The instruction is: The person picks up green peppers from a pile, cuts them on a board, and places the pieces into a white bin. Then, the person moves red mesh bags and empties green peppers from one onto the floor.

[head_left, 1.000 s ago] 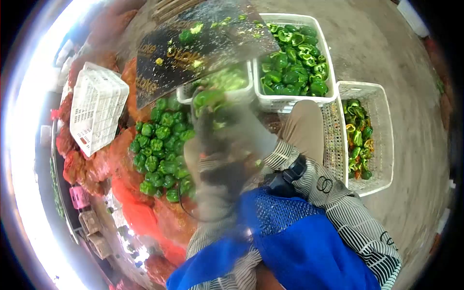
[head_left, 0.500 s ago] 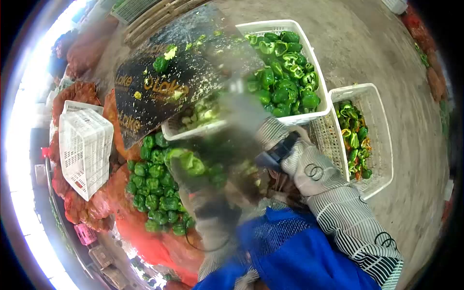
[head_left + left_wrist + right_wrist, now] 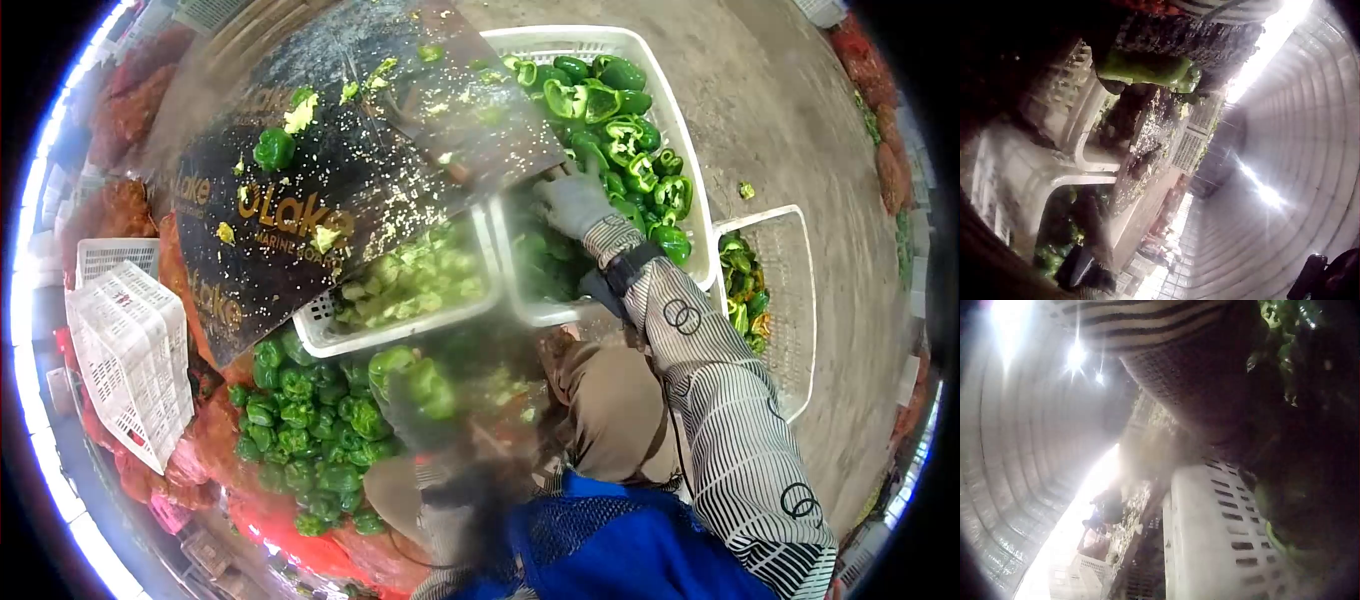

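Head view: cut green pepper (image 3: 432, 389) sits just off the near edge of the printed board (image 3: 330, 125), bright green, glossy, a bit blurred. Left wrist view shows it long and shiny with a paler cut edge, tucked against the gloved left hand (image 3: 1185, 53). Left grip is closed on that pepper; exact finger placement too dark to read. Gloved right hand (image 3: 578, 207) is at the board's right-hand edge, over the crate of cut peppers (image 3: 690, 160); can't tell if its fingers are spread or pinching anything, right wrist view too dark there. Crate of pale green scraps (image 3: 400, 332) is partly under the board's near edge; whole green peppers (image 3: 300, 410) are heaped nearer the person than the board.
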`<state>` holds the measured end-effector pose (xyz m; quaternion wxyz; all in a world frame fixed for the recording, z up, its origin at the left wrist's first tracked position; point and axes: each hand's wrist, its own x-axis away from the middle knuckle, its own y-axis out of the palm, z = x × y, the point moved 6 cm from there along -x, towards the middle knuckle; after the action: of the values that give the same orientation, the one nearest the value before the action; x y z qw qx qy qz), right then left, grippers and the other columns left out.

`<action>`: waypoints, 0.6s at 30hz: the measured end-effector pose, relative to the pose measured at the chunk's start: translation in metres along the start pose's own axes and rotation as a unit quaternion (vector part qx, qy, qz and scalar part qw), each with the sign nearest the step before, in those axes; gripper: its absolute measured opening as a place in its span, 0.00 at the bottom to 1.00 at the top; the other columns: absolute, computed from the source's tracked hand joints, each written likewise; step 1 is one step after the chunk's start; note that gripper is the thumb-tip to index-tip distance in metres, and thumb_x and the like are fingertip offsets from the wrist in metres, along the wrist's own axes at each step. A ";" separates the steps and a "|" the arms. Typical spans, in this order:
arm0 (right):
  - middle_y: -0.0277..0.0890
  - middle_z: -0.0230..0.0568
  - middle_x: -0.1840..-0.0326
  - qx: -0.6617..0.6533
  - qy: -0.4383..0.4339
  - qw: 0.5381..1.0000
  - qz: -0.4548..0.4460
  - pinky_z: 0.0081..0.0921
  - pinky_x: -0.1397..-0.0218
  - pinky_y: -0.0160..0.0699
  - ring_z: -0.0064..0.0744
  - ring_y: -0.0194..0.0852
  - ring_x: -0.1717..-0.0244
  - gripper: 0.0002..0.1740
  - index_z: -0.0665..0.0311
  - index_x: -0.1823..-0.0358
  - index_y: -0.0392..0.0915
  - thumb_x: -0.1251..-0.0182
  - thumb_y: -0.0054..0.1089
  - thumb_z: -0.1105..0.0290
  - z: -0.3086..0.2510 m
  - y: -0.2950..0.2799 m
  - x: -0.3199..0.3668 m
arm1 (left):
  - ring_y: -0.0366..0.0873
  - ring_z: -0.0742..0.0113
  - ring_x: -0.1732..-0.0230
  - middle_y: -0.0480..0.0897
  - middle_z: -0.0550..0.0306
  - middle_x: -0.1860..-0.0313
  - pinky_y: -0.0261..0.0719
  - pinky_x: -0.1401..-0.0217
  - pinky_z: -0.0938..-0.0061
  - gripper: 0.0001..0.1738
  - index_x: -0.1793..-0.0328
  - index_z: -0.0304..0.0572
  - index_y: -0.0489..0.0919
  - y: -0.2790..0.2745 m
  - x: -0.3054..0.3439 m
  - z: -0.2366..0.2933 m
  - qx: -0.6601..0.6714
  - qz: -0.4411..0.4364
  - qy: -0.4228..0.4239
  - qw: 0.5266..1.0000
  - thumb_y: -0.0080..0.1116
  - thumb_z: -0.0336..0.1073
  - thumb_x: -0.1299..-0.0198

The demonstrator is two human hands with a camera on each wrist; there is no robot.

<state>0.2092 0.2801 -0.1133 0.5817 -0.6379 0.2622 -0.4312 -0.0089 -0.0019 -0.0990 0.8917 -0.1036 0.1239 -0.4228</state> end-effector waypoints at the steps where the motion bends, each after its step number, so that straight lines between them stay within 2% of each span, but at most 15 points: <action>1: 0.69 0.45 0.32 -0.001 -0.003 0.997 -0.075 0.68 0.24 0.40 0.44 0.57 0.25 0.20 0.50 0.44 0.80 0.30 0.52 0.50 0.001 0.006 -0.009 | 0.81 0.53 0.45 0.79 0.48 0.44 0.86 0.50 0.49 0.21 0.35 0.46 0.71 0.002 -0.001 0.002 -0.008 0.007 0.001 1.000 0.58 0.39 0.32; 2: 0.72 0.45 0.35 -0.002 -0.005 0.989 -0.150 0.68 0.25 0.41 0.45 0.59 0.26 0.17 0.52 0.48 0.81 0.32 0.54 0.54 0.002 0.016 -0.015 | 0.81 0.53 0.45 0.79 0.48 0.44 0.86 0.50 0.49 0.21 0.35 0.47 0.71 0.003 -0.001 0.003 -0.017 0.014 0.002 1.000 0.58 0.39 0.32; 3: 0.76 0.45 0.39 -0.028 0.017 0.996 -0.082 0.59 0.24 0.46 0.44 0.64 0.30 0.16 0.56 0.53 0.83 0.35 0.56 0.58 0.004 0.026 -0.021 | 0.81 0.53 0.45 0.79 0.48 0.44 0.86 0.50 0.49 0.21 0.35 0.47 0.71 0.004 -0.002 0.004 -0.019 0.013 -0.003 1.000 0.58 0.39 0.32; 6: 0.76 0.44 0.41 -0.021 -0.012 0.999 -0.028 0.48 0.24 0.52 0.44 0.66 0.32 0.15 0.58 0.55 0.84 0.41 0.59 0.62 0.002 0.040 -0.027 | 0.81 0.52 0.45 0.79 0.49 0.44 0.86 0.50 0.50 0.22 0.34 0.46 0.70 0.006 0.001 -0.008 0.132 0.037 -0.119 0.983 0.57 0.39 0.31; 7: 0.76 0.43 0.45 -0.031 -0.017 0.999 -0.013 0.39 0.29 0.63 0.44 0.69 0.37 0.15 0.60 0.55 0.83 0.45 0.59 0.69 0.004 0.039 -0.022 | 0.81 0.52 0.45 0.79 0.49 0.44 0.86 0.50 0.51 0.22 0.34 0.45 0.69 0.005 0.001 -0.009 0.124 0.044 -0.115 0.985 0.57 0.39 0.31; 8: 0.76 0.43 0.45 -0.029 -0.017 0.999 -0.015 0.39 0.29 0.63 0.44 0.69 0.37 0.15 0.60 0.55 0.83 0.45 0.59 0.69 0.007 0.041 -0.013 | 0.81 0.52 0.45 0.79 0.48 0.43 0.86 0.51 0.52 0.22 0.33 0.45 0.69 0.003 0.002 -0.009 0.116 0.052 -0.111 0.986 0.56 0.39 0.31; 9: 0.76 0.43 0.46 -0.040 -0.044 0.997 0.040 0.39 0.33 0.66 0.44 0.69 0.39 0.14 0.60 0.55 0.82 0.44 0.58 0.71 0.002 0.026 0.002 | 0.81 0.52 0.46 0.79 0.47 0.43 0.87 0.53 0.54 0.23 0.33 0.44 0.69 0.000 0.004 -0.021 0.330 0.070 -0.214 0.917 0.57 0.39 0.31; 10: 0.76 0.42 0.48 -0.050 -0.072 0.992 0.095 0.38 0.36 0.70 0.45 0.70 0.41 0.14 0.61 0.56 0.82 0.44 0.57 0.73 -0.004 0.015 0.016 | 0.81 0.52 0.46 0.79 0.47 0.43 0.87 0.53 0.54 0.23 0.33 0.44 0.69 -0.001 0.007 -0.018 0.331 0.071 -0.214 0.916 0.57 0.39 0.31; 11: 0.76 0.42 0.48 -0.126 -0.071 0.980 0.140 0.38 0.43 0.75 0.46 0.70 0.45 0.11 0.62 0.58 0.81 0.43 0.56 0.76 -0.003 0.011 0.028 | 0.80 0.58 0.49 0.76 0.49 0.44 0.85 0.52 0.64 0.19 0.38 0.39 0.71 -0.002 0.009 -0.009 0.323 0.085 -0.237 0.912 0.55 0.34 0.32; 12: 0.76 0.42 0.44 -0.205 -0.063 0.961 0.175 0.36 0.40 0.75 0.46 0.70 0.40 0.12 0.61 0.55 0.81 0.42 0.58 0.75 0.002 0.014 0.042 | 0.78 0.63 0.52 0.73 0.50 0.45 0.82 0.51 0.74 0.15 0.42 0.34 0.72 -0.002 0.009 -0.004 0.317 0.098 -0.258 0.908 0.54 0.30 0.34; 14: 0.74 0.43 0.39 -0.315 -0.061 0.927 0.192 0.34 0.37 0.75 0.47 0.71 0.38 0.16 0.61 0.50 0.81 0.41 0.60 0.74 -0.003 0.006 0.060 | 0.77 0.67 0.51 0.74 0.53 0.48 0.81 0.49 0.75 0.13 0.42 0.35 0.72 -0.008 0.016 -0.014 0.275 0.111 -0.283 0.912 0.48 0.31 0.29; 15: 0.72 0.48 0.32 -0.423 -0.049 0.898 0.112 0.36 0.23 0.61 0.42 0.67 0.30 0.18 0.56 0.48 0.83 0.40 0.57 0.77 -0.018 -0.031 0.070 | 0.77 0.67 0.51 0.75 0.53 0.49 0.82 0.49 0.75 0.12 0.43 0.36 0.72 -0.006 0.016 -0.010 0.372 0.108 -0.292 0.874 0.49 0.30 0.30; 16: 0.68 0.49 0.30 -0.377 -0.155 0.899 0.159 0.36 0.23 0.60 0.43 0.65 0.29 0.20 0.56 0.44 0.81 0.39 0.57 0.75 -0.038 -0.027 0.063 | 0.77 0.67 0.51 0.75 0.53 0.50 0.82 0.48 0.75 0.12 0.43 0.37 0.73 -0.003 0.016 -0.003 0.465 0.101 -0.298 0.828 0.50 0.30 0.31; 17: 0.65 0.50 0.27 -0.324 -0.259 0.886 0.206 0.37 0.22 0.59 0.44 0.63 0.27 0.23 0.56 0.40 0.78 0.38 0.58 0.73 -0.059 -0.022 0.059 | 0.78 0.65 0.51 0.77 0.53 0.51 0.82 0.48 0.74 0.13 0.43 0.38 0.73 0.000 0.014 0.009 0.375 0.103 -0.261 0.883 0.52 0.33 0.31; 18: 0.65 0.50 0.27 -0.322 -0.261 0.886 0.210 0.37 0.22 0.59 0.44 0.63 0.27 0.23 0.56 0.40 0.78 0.38 0.58 0.73 -0.074 -0.045 0.061 | 0.78 0.65 0.51 0.77 0.53 0.51 0.82 0.48 0.74 0.13 0.43 0.38 0.73 0.006 0.008 0.019 0.378 0.102 -0.256 0.884 0.52 0.33 0.31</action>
<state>0.1679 0.1990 -0.0583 0.4690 -0.8093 0.3536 -0.0089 0.0067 -0.0028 -0.0840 0.9022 0.1496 -0.2679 -0.3032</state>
